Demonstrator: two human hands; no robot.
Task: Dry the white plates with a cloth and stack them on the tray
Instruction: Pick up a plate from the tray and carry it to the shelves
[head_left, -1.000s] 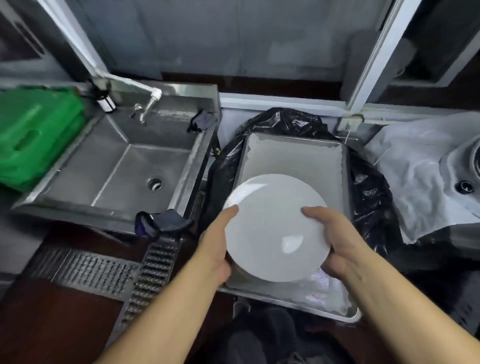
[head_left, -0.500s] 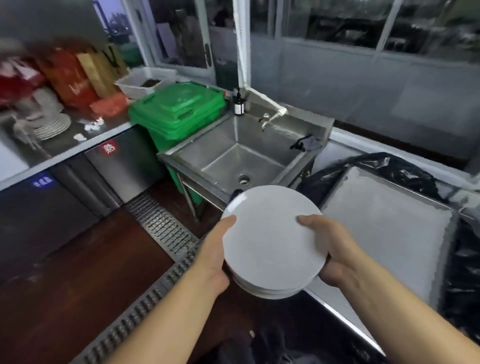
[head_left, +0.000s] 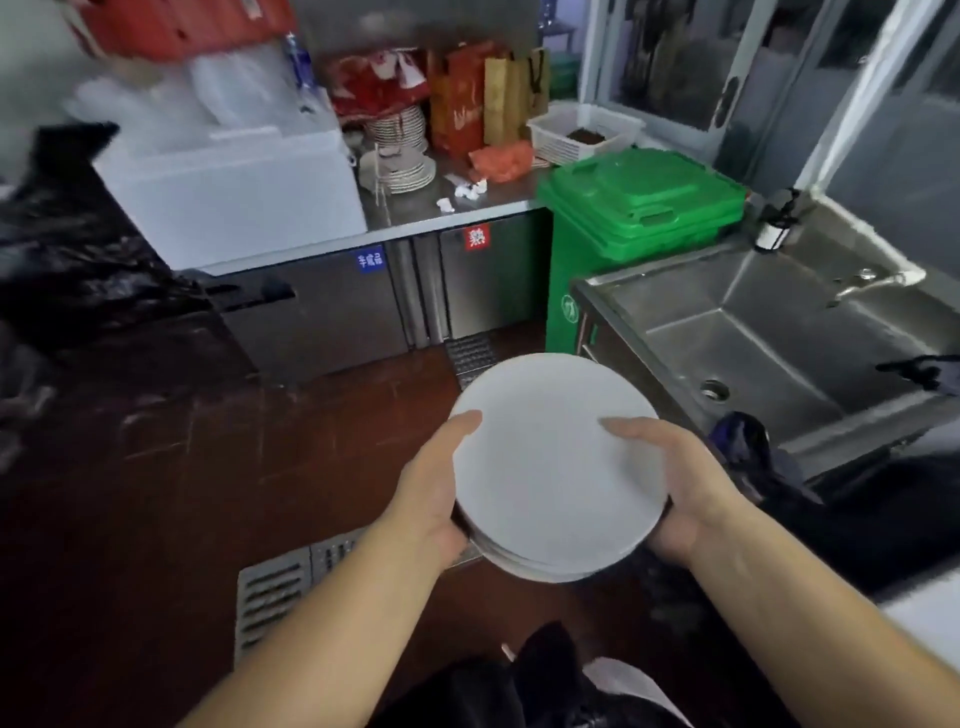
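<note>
Left hand (head_left: 434, 499) and right hand (head_left: 675, 488) each clamp opposite rims of a small stack of white plates (head_left: 556, 467), thumbs on top, held in mid-air above the floor beside the sink (head_left: 753, 332). Likely heavy, stiff, slick, breakable (support underneath advisable). No tray or cloth in view.

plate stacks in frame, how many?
3: white plates gripped by left hand and right hand; two patterned stacks on the back counter. More possibly hidden.

green bin (head_left: 641, 208) right beside the steel sink (head_left: 779, 332), white foam box (head_left: 234, 192) up on the surface (head_left: 467, 208), floor drain (head_left: 270, 597) below.
</note>
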